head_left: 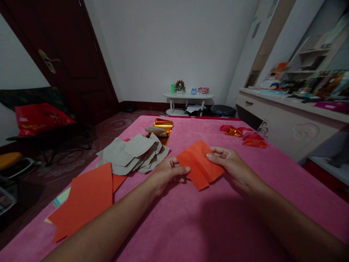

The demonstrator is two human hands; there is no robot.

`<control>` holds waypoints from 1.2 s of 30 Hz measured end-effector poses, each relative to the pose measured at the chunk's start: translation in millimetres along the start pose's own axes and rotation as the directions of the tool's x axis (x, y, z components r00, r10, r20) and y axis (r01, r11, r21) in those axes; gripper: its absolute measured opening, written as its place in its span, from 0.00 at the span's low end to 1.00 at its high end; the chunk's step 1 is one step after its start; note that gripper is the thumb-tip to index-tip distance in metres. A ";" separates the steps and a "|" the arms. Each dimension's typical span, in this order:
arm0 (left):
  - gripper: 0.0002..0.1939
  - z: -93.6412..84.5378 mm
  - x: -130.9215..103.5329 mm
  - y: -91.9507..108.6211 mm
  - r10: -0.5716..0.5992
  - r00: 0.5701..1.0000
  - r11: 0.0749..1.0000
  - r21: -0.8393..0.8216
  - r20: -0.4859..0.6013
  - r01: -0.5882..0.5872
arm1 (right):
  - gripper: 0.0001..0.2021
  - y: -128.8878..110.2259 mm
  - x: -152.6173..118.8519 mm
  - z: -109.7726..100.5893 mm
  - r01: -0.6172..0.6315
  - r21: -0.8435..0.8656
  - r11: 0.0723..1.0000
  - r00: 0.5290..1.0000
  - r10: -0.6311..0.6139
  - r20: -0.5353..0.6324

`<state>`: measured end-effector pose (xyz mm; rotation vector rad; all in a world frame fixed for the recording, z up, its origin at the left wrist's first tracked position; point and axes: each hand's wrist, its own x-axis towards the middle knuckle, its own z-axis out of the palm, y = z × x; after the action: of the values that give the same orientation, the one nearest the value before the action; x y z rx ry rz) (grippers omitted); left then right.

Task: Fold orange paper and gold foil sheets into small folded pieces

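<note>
A creased piece of orange paper [200, 163] is held between my two hands, just above the pink cloth. My left hand [173, 170] pinches its left edge with the thumb on top. On the opposite edge, my right hand [227, 162] grips it between thumb and fingers. Fold lines run across the sheet. Beyond my left forearm lie larger orange sheets [84, 200], with pale paper edges showing beneath. A loose pile of grey paper pieces [131, 153] sits just past my left hand.
The pink cloth [174, 225] covers the surface before me. A shiny gold roll [163, 125] lies at its far side. Red and gold scraps [234, 131] rest at the far right. A dresser [294, 123] stands to the right, a low white table [188, 95] by the wall.
</note>
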<state>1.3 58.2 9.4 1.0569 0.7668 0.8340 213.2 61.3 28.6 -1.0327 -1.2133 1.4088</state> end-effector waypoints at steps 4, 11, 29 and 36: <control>0.13 -0.5 0.4 -0.4 0.004 1.000 1.000 0.019 -0.007 -0.004 | 0.11 -3.4 -0.8 -2.9 -0.054 -0.112 0.992 0.992 0.066 0.110; 0.15 2.1 1.8 -2.4 0.015 0.999 1.000 0.018 -0.038 -0.015 | 0.17 -1.8 -0.3 1.7 -0.002 -0.073 0.997 1.000 0.001 -0.013; 0.16 -2.5 7.9 -13.1 0.155 0.951 0.967 -0.156 -0.269 -0.202 | 0.25 15.2 -4.1 18.0 0.109 -0.012 0.994 0.986 -0.110 -0.124; 0.19 -1.2 8.1 -11.3 0.234 0.945 0.956 -0.122 -0.226 -0.266 | 0.20 22.7 -0.7 12.2 0.069 0.063 0.996 0.995 -0.065 -0.076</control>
<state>6.5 62.8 -2.7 0.9512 0.7405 1.2190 198.2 57.9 7.8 -0.9816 -1.1307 1.3383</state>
